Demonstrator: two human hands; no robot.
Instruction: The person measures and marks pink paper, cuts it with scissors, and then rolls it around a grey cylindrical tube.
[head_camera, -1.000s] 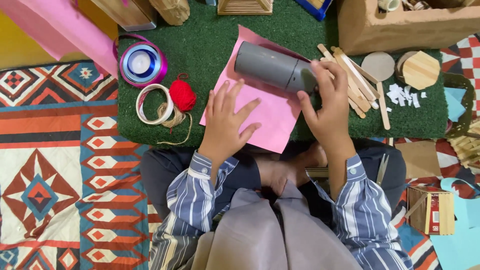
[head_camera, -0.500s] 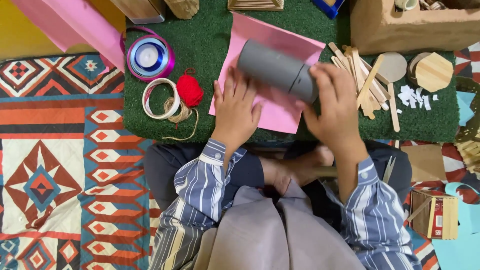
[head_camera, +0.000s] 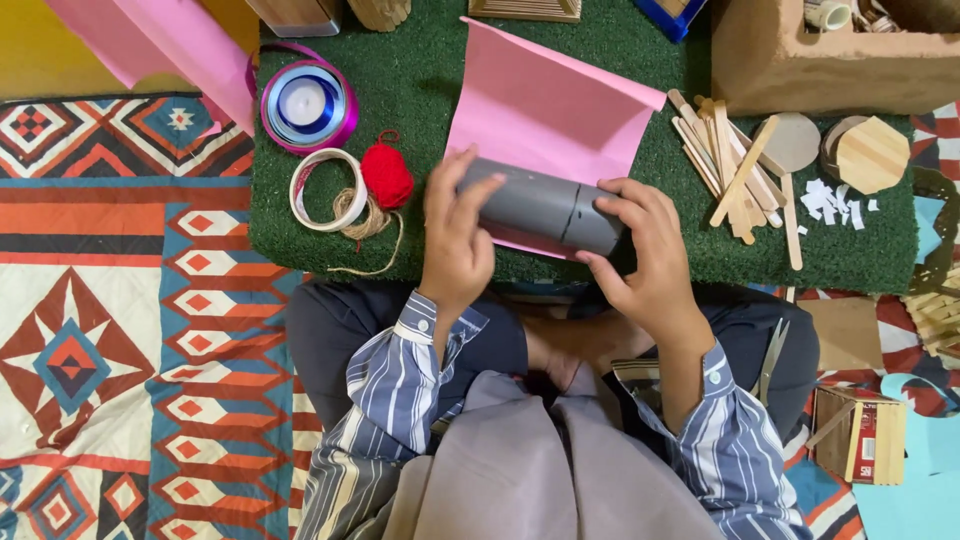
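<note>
A grey cylinder tube (head_camera: 545, 205) lies across the near edge of a pink paper sheet (head_camera: 545, 105) on a green grass-like mat (head_camera: 420, 70). My left hand (head_camera: 455, 235) grips the tube's left end. My right hand (head_camera: 645, 250) wraps around its right end. The sheet's far part stands folded up behind the tube.
A ribbon spool (head_camera: 305, 105), a tape ring (head_camera: 328, 188), red yarn (head_camera: 387, 175) and twine (head_camera: 362, 222) lie left of the hands. Wooden sticks (head_camera: 735, 170) and round wooden pieces (head_camera: 870, 152) lie to the right. A cardboard box (head_camera: 830, 60) stands at back right. Scissors (head_camera: 772, 355) rest by my right knee.
The tube came from the sheet's far right corner down to its near edge. My left hand left the flat paper and took hold of the tube.
</note>
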